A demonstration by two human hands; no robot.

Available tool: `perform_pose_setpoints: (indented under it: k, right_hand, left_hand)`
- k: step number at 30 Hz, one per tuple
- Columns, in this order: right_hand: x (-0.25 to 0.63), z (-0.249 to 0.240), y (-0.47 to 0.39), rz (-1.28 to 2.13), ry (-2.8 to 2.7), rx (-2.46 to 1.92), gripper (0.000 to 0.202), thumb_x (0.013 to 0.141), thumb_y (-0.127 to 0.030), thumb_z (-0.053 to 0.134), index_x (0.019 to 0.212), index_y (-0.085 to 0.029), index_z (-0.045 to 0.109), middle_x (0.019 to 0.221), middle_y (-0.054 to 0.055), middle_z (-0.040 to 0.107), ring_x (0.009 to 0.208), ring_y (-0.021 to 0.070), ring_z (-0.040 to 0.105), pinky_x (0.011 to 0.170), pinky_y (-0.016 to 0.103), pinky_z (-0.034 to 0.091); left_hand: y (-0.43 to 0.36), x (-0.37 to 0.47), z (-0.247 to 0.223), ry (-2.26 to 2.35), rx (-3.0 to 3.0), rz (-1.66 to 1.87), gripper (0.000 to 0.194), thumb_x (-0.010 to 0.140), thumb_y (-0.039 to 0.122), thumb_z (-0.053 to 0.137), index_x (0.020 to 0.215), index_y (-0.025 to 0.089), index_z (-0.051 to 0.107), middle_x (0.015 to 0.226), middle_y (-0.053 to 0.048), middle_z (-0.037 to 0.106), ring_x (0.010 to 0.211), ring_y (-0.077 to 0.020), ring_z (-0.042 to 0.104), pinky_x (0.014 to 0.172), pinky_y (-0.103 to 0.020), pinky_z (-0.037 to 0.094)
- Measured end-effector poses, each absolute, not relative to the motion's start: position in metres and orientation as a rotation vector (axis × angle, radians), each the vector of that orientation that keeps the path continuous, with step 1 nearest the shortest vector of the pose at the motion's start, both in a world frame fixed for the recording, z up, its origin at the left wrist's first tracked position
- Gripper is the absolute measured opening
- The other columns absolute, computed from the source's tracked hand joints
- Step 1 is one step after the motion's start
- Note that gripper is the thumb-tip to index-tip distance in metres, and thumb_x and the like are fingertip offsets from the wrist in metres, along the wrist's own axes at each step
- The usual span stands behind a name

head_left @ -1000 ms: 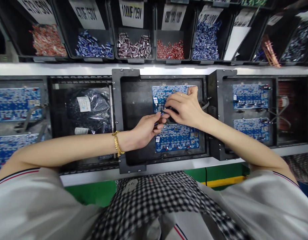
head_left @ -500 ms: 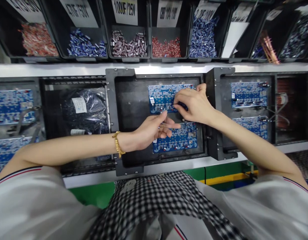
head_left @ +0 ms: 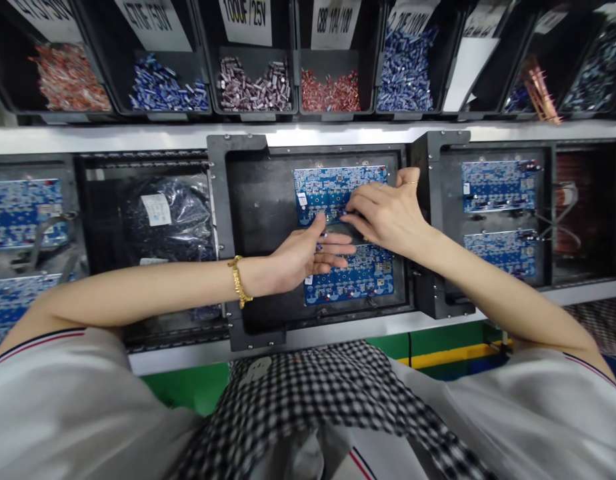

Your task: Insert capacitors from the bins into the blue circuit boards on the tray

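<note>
- Parting since a second ago, left hand [head_left: 302, 257] and right hand [head_left: 391, 213] are working over the black tray [head_left: 261, 200], its left side offering open room.
- Upper board [head_left: 313, 183] and lower board [head_left: 359, 284] are lying toward its right wall.
- Left grip is spreading, thumb apart, probably keeping its load handy; right grip is bunching by the upper board's near edge, clamped or not, can't tell.
- Small blue components [head_left: 319, 247] are resting in the left grip.

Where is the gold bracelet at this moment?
In the head view, the bracelet is left of centre, around the person's left wrist just behind the left hand, and appears over the left edge of the middle tray.
</note>
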State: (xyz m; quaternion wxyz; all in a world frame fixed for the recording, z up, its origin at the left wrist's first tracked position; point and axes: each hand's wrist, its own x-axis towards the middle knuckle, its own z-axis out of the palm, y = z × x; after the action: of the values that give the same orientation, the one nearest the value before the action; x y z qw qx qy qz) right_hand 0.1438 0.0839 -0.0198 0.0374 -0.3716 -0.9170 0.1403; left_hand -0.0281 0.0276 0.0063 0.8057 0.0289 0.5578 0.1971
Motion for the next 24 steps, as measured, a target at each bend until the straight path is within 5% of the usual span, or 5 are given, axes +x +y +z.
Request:
perform_pose_setpoints:
  k: [6,13,17,21,24]
  right_hand:
    - [0.138,0.011,0.070,0.850,-2.622,-1.011,0.023,0.091,-0.034,0.048,0.085,-0.020,0.064,0.090,0.000,0.071,0.078,0.0168,0.061,0.079,0.038,0.023]
    - [0.183,-0.006,0.102,0.544,-2.708,-1.291,0.018,0.087,-0.028,0.047,0.082,-0.019,0.062,0.094,0.005,0.070,0.084,0.0229,0.061,0.079,0.042,0.022]
    - [0.189,-0.022,0.106,0.573,-2.748,-1.232,0.023,0.088,-0.029,0.043,0.084,-0.019,0.063,0.096,0.004,0.068,0.085,0.0219,0.059,0.081,0.041,0.023]
    - [0.186,-0.026,0.105,0.553,-2.749,-1.213,0.023,0.088,-0.030,0.043,0.084,-0.019,0.064,0.092,0.003,0.068,0.086,0.0217,0.057,0.083,0.041,0.022]
    - [0.185,-0.026,0.105,0.558,-2.747,-1.209,0.024,0.089,-0.031,0.043,0.084,-0.019,0.064,0.092,0.003,0.068,0.086,0.0215,0.057,0.082,0.041,0.022]
  left_hand:
    - [0.024,-0.023,0.016,1.162,0.060,0.467,0.052,0.097,0.048,0.035,0.072,0.010,0.059,0.062,-0.007,0.061,0.050,-0.0073,0.051,0.045,-0.016,0.039]
    - [0.108,-0.141,0.044,1.887,1.224,0.970,0.044,0.099,0.020,0.039,0.141,0.020,0.025,0.144,0.005,0.039,0.103,-0.0033,0.052,0.090,-0.018,0.043]
    - [0.152,-0.164,0.037,2.095,2.131,0.261,0.072,0.093,0.058,0.045,0.146,0.022,0.014,0.156,0.006,0.014,0.141,-0.0242,0.003,0.117,-0.047,-0.002]
    - [0.176,-0.144,0.025,1.554,2.370,0.195,0.039,0.100,0.044,0.033,0.111,0.014,0.057,0.107,-0.001,0.058,0.117,-0.0155,0.030,0.114,-0.041,0.006]
    - [0.192,-0.140,0.017,1.535,2.111,0.317,0.014,0.090,0.022,0.062,0.079,0.014,0.059,0.065,0.004,0.039,0.084,-0.0078,0.032,0.094,-0.010,0.018]
